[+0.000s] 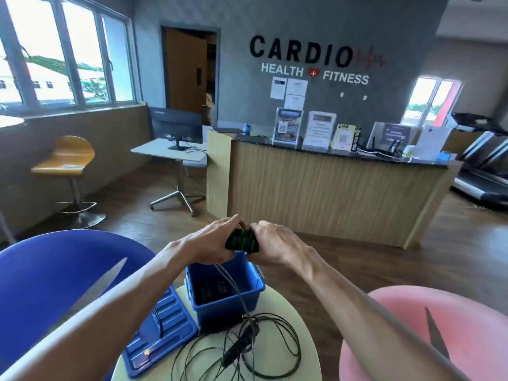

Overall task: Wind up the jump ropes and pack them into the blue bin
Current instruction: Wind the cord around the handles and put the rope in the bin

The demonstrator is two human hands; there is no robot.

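Both hands hold a pair of black jump-rope handles with green stripes [242, 241] side by side above the blue bin [228, 303]. My left hand [213, 242] grips them from the left and my right hand [275, 243] from the right. A grey cord [238, 291] hangs from the handles past the bin down to the table. The bin stands open on a small round cream table [291, 306], with dark rope handles inside it. In front of the bin lies a loose tangle of black rope [275, 350] with a black handle [236, 350].
The bin's blue lid [159, 331] lies on the table left of the bin. A blue chair [55, 273] stands at left and a pink chair [412, 320] at right. A wooden reception counter [330, 188] stands beyond, and a treadmill [483, 171] at far right.
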